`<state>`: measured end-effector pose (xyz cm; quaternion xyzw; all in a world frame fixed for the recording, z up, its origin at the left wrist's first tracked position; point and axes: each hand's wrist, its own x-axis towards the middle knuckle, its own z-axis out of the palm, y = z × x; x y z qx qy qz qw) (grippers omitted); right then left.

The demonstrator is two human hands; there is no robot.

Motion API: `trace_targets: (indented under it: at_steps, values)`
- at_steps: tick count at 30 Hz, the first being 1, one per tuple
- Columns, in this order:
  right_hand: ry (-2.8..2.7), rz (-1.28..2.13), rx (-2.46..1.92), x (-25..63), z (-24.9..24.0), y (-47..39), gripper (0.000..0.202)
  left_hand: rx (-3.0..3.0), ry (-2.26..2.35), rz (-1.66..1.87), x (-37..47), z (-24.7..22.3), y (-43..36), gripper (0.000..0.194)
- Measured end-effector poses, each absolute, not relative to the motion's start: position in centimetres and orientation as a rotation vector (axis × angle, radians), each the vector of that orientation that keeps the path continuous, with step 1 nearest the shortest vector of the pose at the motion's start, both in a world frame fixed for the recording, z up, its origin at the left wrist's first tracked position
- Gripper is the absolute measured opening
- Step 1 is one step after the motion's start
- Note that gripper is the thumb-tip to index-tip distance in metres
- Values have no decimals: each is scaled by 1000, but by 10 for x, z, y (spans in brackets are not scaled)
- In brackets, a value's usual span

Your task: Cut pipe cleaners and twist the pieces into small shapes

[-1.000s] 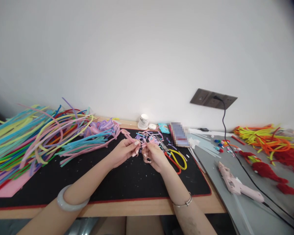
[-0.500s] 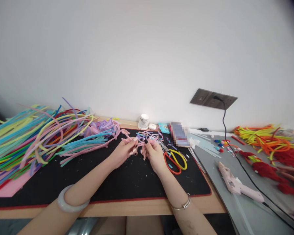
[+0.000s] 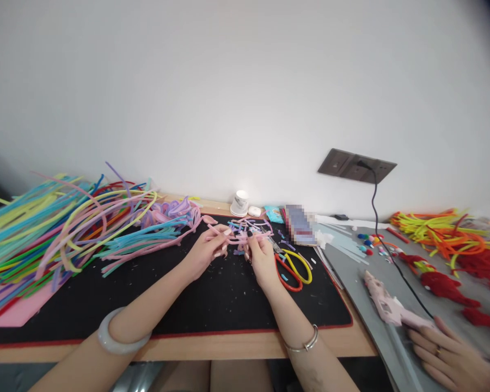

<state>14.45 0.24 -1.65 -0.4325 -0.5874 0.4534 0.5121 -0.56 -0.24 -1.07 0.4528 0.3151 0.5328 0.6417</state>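
Note:
Over the black mat [image 3: 228,305], a pink pipe cleaner piece [image 3: 240,238] stretches between my two hands. My left hand [image 3: 207,251] pinches its left part, with the thumb and index finger together. On its right part, the fingertips of my right hand [image 3: 260,256] are closed. Short purple and blue pipe cleaner bits [image 3: 258,223] lie just behind the hands. Scissors with red and yellow handles [image 3: 296,267] rest to the right of my right hand.
Colourful pipe cleaners [image 3: 106,218] are piled at the left. A paper cup [image 3: 240,201] and a phone [image 3: 300,224] stand or lie near the wall. On the grey right-hand table, another person's hand [image 3: 449,348] touches a pink glue gun [image 3: 392,307].
My right hand has shifted slightly right, and more of the pink piece shows between my hands. The other person's hand has come from the red items to the glue gun's handle.

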Motion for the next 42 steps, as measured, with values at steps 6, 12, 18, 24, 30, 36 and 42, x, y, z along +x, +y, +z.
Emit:
trace_targets:
  at_steps: [6, 12, 18, 24, 30, 36, 42]
  values:
    - [-1541, 835, -1113, 147, -11, -1, 35, 1013, 877, 1356, -9, -9, 1, 23]
    - [-1576, 613, -1192, 159, -9, 3, 30, 1026, 914, 1262, -10, -11, 2, 27]
    - [-1543, 555, -1230, 168, -10, 9, 33, 1138, 937, 1115, -10, -17, 3, 28]
    - [-1576, 833, -1137, 170, -6, 10, 30, 1289, 906, 884, -8, -12, -1, 40]
    - [-1748, 1097, -1041, 171, -1, 8, 29, 1350, 785, 664, -11, -1, -7, 39]
    - [-1486, 1315, -956, 175, 1, 11, 30, 1174, 728, 651, -20, -1, -3, 49]
    - [-1510, 1358, -947, 170, -2, 10, 30, 1205, 729, 703, -17, -4, -3, 40]
